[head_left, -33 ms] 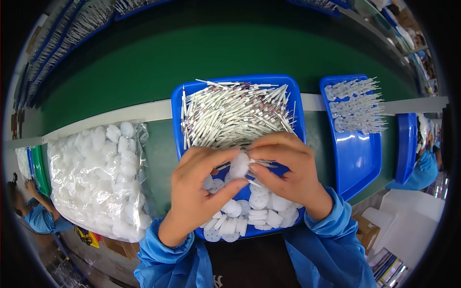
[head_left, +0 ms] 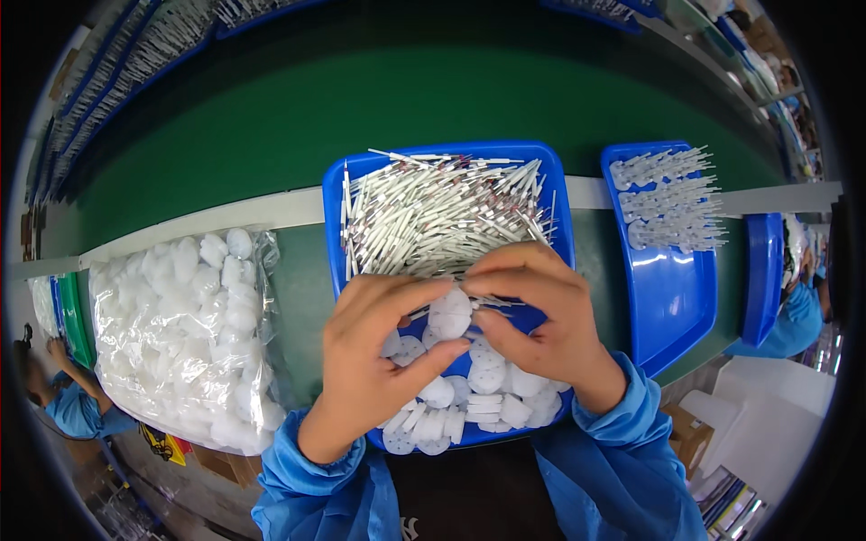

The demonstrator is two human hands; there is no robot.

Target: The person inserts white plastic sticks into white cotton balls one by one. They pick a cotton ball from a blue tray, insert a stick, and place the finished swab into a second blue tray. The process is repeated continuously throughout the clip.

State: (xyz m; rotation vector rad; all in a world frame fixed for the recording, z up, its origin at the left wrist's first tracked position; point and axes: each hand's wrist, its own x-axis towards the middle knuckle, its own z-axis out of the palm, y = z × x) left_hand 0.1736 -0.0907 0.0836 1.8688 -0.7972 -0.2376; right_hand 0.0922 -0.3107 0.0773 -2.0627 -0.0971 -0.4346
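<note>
A round white plastic disc (head_left: pixel 450 314) is pinched between the thumb and forefinger of my left hand (head_left: pixel 374 334), above the near half of a blue tray (head_left: pixel 566 216). My right hand (head_left: pixel 546 316) is closed at the disc's right edge, thumb and forefinger curled close to it; whatever lies between those fingertips is hidden. Many thin white sticks (head_left: pixel 442 212) with some dark reddish parts fill the tray's far half. Below my hands, loose white discs with small holes (head_left: pixel 487 374) lie in the near half, some standing on edge in short rows.
On the left lies a clear plastic bag of white discs (head_left: pixel 176 334). To the right, a second blue tray (head_left: pixel 672 307) holds rows of discs with sticks (head_left: pixel 667 198). A green belt (head_left: pixel 433 95) runs beyond the tray. Other people's blue sleeves (head_left: pixel 789 316) show at both sides.
The disc has turned slightly between my fingers and now shows more of its face. A thin white stick seen under my right thumb earlier no longer shows. Both hands have barely moved.
</note>
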